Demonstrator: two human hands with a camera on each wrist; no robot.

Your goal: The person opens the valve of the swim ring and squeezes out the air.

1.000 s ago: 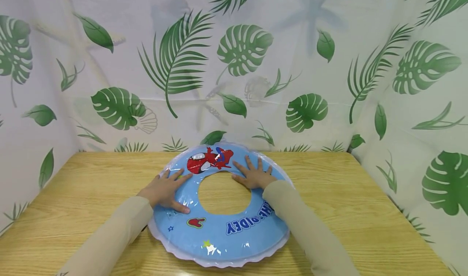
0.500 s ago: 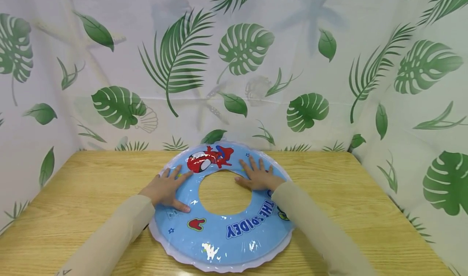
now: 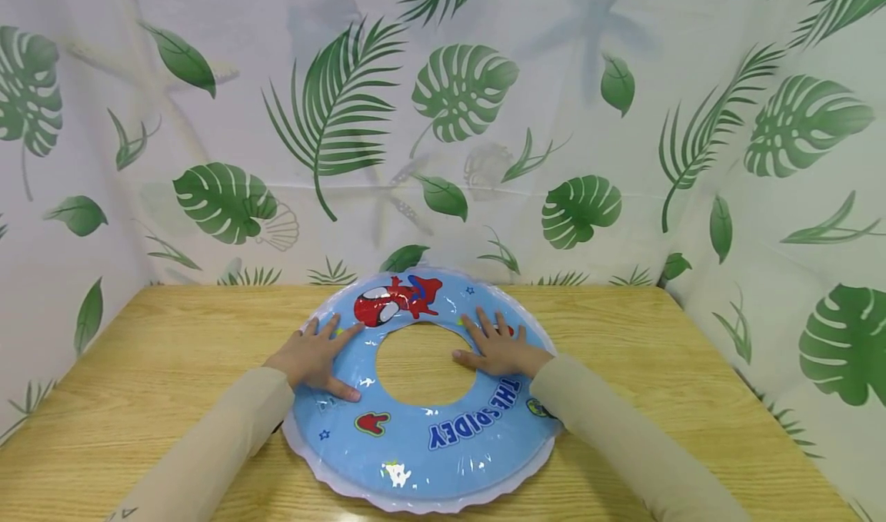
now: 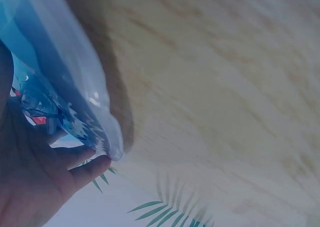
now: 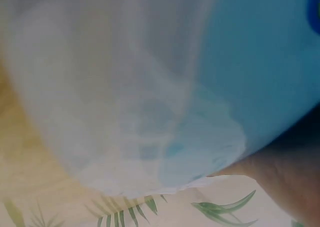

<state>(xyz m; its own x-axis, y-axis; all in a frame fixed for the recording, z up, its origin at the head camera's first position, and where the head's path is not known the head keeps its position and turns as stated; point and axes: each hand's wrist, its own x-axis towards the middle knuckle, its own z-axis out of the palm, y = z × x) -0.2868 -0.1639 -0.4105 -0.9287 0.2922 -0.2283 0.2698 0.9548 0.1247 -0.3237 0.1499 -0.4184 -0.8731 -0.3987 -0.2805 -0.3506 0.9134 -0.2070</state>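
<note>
A blue inflatable swim ring (image 3: 415, 460) lies on the wooden table, its white scalloped seam round the outside. A red cartoon figure is printed at its far side, and "THE SPIDEY" lettering at the near right. On the ring's left side rests my left hand (image 3: 313, 357), fingers spread and thumb toward the hole. In the left wrist view the left hand's fingers (image 4: 90, 169) reach along the white seam edge. My right hand (image 3: 500, 347) lies flat on the right side, fingers pointing away and thumb over the hole's edge. The right wrist view shows mostly blurred ring.
The wooden table (image 3: 692, 430) extends to both sides of the ring. A white curtain with green leaf prints (image 3: 484, 199) stands behind the table and along its left and right sides.
My right hand has slid right along the ring's top, uncovering more of the lettering and a small print beside the sleeve. My left hand has stayed in nearly the same spot.
</note>
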